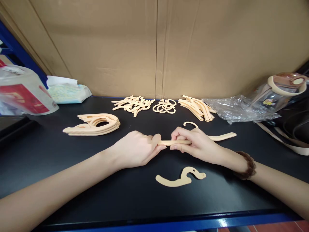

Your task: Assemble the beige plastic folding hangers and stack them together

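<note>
Near the middle of the black tabletop, my left hand (141, 146) and my right hand (195, 143) both grip a beige plastic hanger piece (165, 142), pinched between thumbs and fingers. Much of that piece is hidden by the fingers. Behind my right hand shows a curved hook (190, 123), and a beige hanger arm (223, 137) sticks out to the right; whether either joins the held piece I cannot tell. Closer to the front edge, a curved beige hanger part (180, 178) with a small hole lies flat.
Stacked folded hangers (94, 125) lie at left. Farther back are piles of small curved parts (134, 103), hooks (164, 106) and long arms (199, 108). Clear plastic film (235, 108) and a bottle (272, 93) stand right; a tissue pack (69, 91) sits left. Cardboard (108, 48) forms the back.
</note>
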`<action>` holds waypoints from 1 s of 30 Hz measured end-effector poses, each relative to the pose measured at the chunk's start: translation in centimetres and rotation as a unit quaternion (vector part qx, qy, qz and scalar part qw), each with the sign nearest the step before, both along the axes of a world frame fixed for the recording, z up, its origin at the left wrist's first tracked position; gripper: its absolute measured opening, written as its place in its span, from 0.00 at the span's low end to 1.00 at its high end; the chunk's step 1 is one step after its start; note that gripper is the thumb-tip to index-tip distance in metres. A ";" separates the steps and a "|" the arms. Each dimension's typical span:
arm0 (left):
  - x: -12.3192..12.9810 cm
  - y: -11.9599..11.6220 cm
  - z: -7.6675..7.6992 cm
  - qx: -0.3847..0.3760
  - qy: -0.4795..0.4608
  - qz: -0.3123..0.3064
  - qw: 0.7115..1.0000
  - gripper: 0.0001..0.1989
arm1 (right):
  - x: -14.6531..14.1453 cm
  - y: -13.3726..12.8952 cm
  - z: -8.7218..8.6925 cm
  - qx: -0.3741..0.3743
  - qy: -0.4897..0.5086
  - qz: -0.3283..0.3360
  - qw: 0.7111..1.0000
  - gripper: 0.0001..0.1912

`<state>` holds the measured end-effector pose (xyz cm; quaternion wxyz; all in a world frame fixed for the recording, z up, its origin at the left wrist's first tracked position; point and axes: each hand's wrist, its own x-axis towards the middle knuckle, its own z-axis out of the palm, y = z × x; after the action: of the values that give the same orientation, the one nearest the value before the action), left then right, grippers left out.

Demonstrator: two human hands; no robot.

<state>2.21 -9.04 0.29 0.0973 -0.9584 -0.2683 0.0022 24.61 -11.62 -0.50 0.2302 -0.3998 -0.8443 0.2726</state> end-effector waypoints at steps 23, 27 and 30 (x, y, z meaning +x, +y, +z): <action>-2.2 2.6 1.7 -0.064 -0.180 -0.007 0.982 0.08 | 0.8 1.0 -0.1 0.156 -0.119 -0.114 0.974 0.20; -2.5 3.1 1.4 -0.084 -0.180 -0.013 0.980 0.07 | 0.7 0.9 0.1 0.155 -0.143 -0.112 0.971 0.21; -2.3 3.0 1.3 -0.086 -0.187 -0.019 0.978 0.07 | 0.5 0.8 0.2 0.156 -0.154 -0.103 0.970 0.20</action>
<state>-0.14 -6.01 1.63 -0.0375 -0.9518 -0.2619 -0.1554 25.16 -10.86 -0.35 0.1842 -0.4807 -0.8560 0.0475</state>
